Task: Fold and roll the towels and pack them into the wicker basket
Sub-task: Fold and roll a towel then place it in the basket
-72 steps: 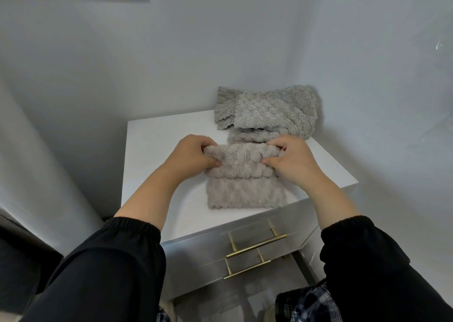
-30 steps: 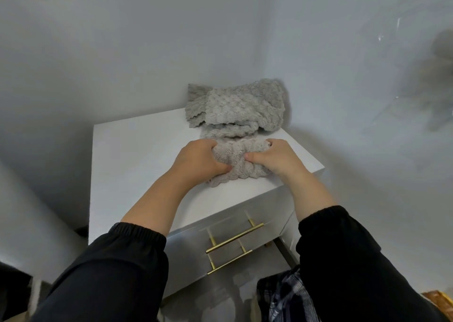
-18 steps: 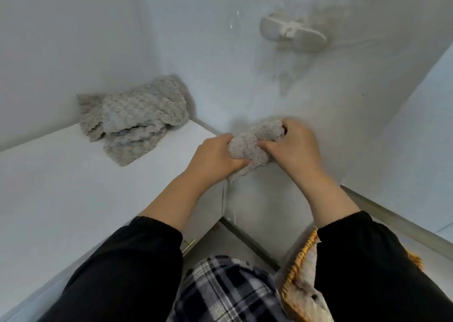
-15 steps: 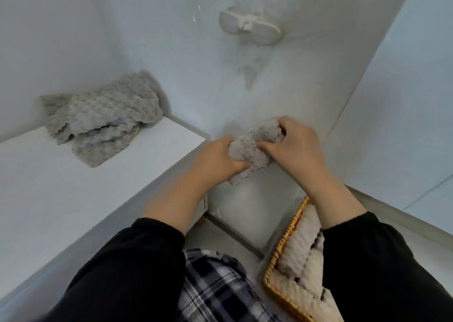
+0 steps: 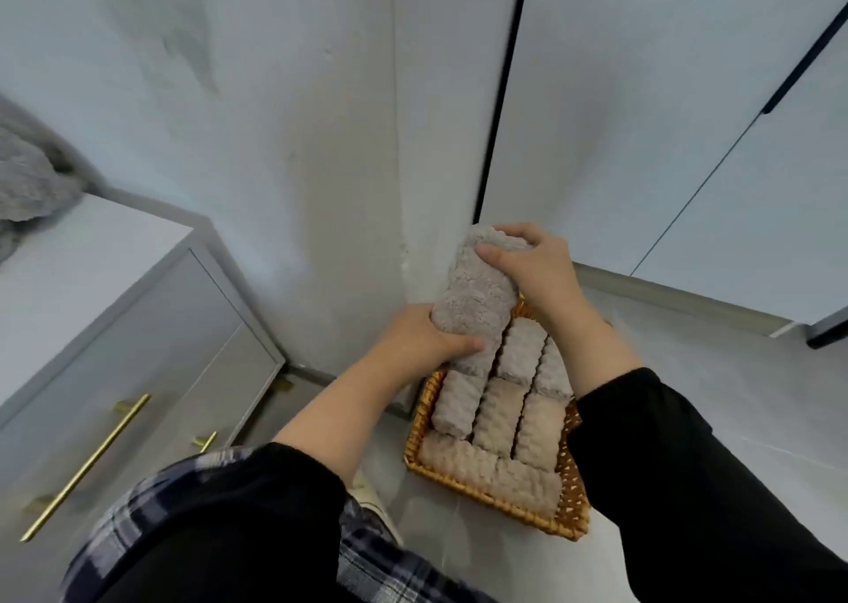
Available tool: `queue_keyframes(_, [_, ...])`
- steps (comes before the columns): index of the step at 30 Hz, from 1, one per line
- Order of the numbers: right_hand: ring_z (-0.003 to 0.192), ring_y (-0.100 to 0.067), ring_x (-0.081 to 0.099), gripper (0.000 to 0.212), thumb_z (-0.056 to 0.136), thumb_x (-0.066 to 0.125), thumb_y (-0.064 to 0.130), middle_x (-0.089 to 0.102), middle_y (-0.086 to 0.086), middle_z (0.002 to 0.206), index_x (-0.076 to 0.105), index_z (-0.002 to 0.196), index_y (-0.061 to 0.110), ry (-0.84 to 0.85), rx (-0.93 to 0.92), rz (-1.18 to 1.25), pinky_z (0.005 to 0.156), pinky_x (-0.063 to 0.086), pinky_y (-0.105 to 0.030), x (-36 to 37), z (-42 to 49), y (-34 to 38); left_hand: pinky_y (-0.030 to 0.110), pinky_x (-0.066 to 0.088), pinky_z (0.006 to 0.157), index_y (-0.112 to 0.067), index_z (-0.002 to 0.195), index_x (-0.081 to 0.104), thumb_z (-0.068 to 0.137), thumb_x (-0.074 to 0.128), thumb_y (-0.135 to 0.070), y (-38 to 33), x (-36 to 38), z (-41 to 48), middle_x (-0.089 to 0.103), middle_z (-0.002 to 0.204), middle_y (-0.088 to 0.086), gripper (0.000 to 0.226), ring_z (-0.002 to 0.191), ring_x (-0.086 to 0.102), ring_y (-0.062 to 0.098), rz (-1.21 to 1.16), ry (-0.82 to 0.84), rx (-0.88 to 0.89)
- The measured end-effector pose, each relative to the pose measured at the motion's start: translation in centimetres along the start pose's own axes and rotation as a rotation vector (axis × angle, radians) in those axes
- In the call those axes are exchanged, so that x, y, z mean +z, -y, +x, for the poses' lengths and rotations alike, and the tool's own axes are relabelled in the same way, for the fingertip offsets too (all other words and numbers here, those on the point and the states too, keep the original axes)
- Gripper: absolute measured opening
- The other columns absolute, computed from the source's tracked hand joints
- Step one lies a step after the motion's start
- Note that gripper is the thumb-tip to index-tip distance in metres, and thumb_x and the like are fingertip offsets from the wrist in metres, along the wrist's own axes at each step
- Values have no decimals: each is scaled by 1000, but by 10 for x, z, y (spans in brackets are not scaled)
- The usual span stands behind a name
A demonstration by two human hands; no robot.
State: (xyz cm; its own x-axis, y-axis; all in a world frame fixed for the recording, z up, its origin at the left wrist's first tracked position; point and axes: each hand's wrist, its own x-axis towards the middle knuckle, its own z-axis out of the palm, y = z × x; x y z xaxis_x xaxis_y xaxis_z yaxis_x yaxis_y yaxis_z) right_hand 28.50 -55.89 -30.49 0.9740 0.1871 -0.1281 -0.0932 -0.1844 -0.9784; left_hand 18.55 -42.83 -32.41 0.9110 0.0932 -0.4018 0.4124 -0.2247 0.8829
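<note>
A rolled grey towel [image 5: 475, 297] hangs over the far left corner of the wicker basket [image 5: 504, 504] on the floor. My left hand [image 5: 420, 338] grips the roll's near end and my right hand [image 5: 534, 265] grips its far end. Several rolled grey and beige towels [image 5: 498, 414] lie side by side inside the basket. My right sleeve hides the basket's right side. A heap of unfolded grey towels [image 5: 32, 180] shows at the left edge, on the white cabinet [image 5: 92, 254].
The cabinet has drawers with gold handles [image 5: 87, 465] at the left. The basket sits by a white wall corner [image 5: 399, 189]; white doors with dark edges [image 5: 665, 121] stand at the right. Grey floor [image 5: 711, 373] spreads right of the basket.
I have turned right from the cabinet top and carried the rolled towel in both hands down to just above the basket.
</note>
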Motion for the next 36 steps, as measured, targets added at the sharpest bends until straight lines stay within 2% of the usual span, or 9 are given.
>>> queue_keyframes(4, [102,-29,65,34,79,74,19,66,-15,112,63,109,8,-3,278,499,89,54,-43,-27,29,-44,38,59,78,-17,94,65,71,82,-19,5,34,38,69,103,6,29,90,68,21,-176,-35,-101])
queue_keyframes(8, [116,-29,59,59,78,66,37,63,-16,124,56,127,6,127,501,738,100,47,-42,-50,44,-90,34,59,74,-20,92,66,73,81,-18,15,59,78,70,99,3,24,87,68,18,-147,-1,-114])
queue_keyframes(11, [117,-29,59,51,82,62,27,62,-15,126,55,128,7,182,581,715,100,47,-40,-58,47,-119,22,55,57,-20,94,65,76,78,-18,24,71,104,67,91,-3,22,81,65,12,-59,52,-107])
queue_keyframes(15, [103,-25,64,34,90,57,5,65,-12,115,56,124,3,-13,528,665,79,58,-34,-59,58,-148,28,56,76,-24,102,61,79,76,-30,49,75,130,65,99,-7,28,87,62,7,39,115,-108])
queue_keyframes(18, [98,-21,64,31,90,60,4,66,-7,109,58,121,5,-140,515,518,78,56,-34,-58,64,-175,25,43,84,-18,124,54,88,65,-38,79,68,148,58,121,-4,43,105,55,12,230,50,-109])
queue_keyframes(23, [99,-26,62,33,89,59,-1,64,-15,118,57,122,1,-74,872,160,80,52,-37,-50,60,-257,28,41,81,-10,140,37,96,49,-22,125,55,165,57,117,0,48,103,51,19,426,3,-197])
queue_keyframes(28, [99,-28,60,34,90,54,-6,61,-15,116,54,124,1,-13,1047,96,81,51,-40,-31,42,-311,29,40,55,3,108,55,94,38,-16,168,64,183,63,101,17,28,80,58,26,714,106,-254])
queue_keyframes(32, [108,-32,59,41,89,60,3,60,-16,121,52,129,4,-217,1039,180,93,49,-47,-20,41,-337,33,44,66,-4,108,50,95,37,-10,175,70,184,59,102,11,20,82,54,24,868,114,-254])
queue_keyframes(36, [100,-18,50,22,94,55,9,53,0,107,52,115,12,-352,876,-6,82,41,-18,-16,38,-309,35,43,67,-4,115,44,95,40,-9,179,73,185,59,105,13,20,90,58,29,939,127,-246])
